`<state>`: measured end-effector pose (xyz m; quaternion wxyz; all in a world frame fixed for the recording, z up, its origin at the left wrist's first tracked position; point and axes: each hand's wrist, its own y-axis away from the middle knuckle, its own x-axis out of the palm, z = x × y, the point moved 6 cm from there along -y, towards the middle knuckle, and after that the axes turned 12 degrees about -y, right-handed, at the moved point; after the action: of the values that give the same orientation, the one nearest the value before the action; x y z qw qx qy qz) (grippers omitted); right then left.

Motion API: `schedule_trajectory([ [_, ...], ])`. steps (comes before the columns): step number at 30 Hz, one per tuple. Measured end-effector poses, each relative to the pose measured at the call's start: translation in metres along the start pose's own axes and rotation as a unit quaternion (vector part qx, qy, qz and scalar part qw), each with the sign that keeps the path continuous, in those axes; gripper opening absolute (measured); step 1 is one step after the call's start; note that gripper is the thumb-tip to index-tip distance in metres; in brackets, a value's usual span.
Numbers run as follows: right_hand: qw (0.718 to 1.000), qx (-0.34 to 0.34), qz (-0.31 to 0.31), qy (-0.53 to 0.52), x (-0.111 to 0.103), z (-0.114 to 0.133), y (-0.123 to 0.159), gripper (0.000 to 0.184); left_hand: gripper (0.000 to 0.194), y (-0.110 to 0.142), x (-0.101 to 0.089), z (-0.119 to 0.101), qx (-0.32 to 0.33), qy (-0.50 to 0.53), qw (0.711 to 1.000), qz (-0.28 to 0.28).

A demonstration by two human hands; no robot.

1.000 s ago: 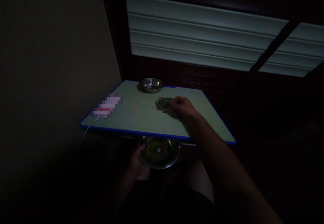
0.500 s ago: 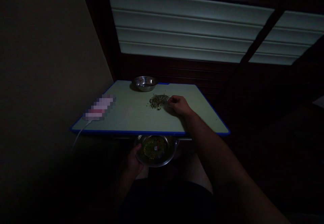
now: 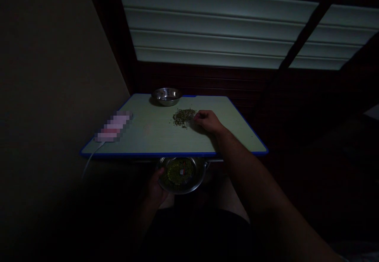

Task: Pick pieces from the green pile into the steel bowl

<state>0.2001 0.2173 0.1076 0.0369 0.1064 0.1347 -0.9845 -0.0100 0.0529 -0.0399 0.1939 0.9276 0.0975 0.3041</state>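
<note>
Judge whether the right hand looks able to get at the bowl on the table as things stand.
Probably yes: only low, scattered bits lie between the right hand and the bowl.

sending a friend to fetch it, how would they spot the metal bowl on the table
Below the slatted panels sits a blue-edged tabletop. The metal bowl stands near its far edge, left of and beyond the scattered grains. Unlike the basin in the left hand, it rests on the tabletop.
</note>
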Motion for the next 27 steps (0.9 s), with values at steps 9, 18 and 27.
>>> schedule_trajectory([
  [9, 1.0, 0.011, 0.001, -0.008, 0.0007, -0.0031, 0.001, 0.015, 0.025, -0.0017, 0.0, -0.0001, 0.004, -0.008, 0.999, 0.033],
  [18, 1.0, -0.005, 0.013, -0.001, 0.0024, -0.0003, 0.0008, 0.016, 0.019, -0.0013, -0.0006, 0.0006, -0.007, -0.009, 1.0, 0.017],
  [27, 0.998, 0.037, 0.032, -0.042, 0.0057, -0.0009, 0.0047, 0.015, 0.018, -0.0024, -0.0015, 0.0013, -0.008, -0.009, 1.0, -0.007],
])
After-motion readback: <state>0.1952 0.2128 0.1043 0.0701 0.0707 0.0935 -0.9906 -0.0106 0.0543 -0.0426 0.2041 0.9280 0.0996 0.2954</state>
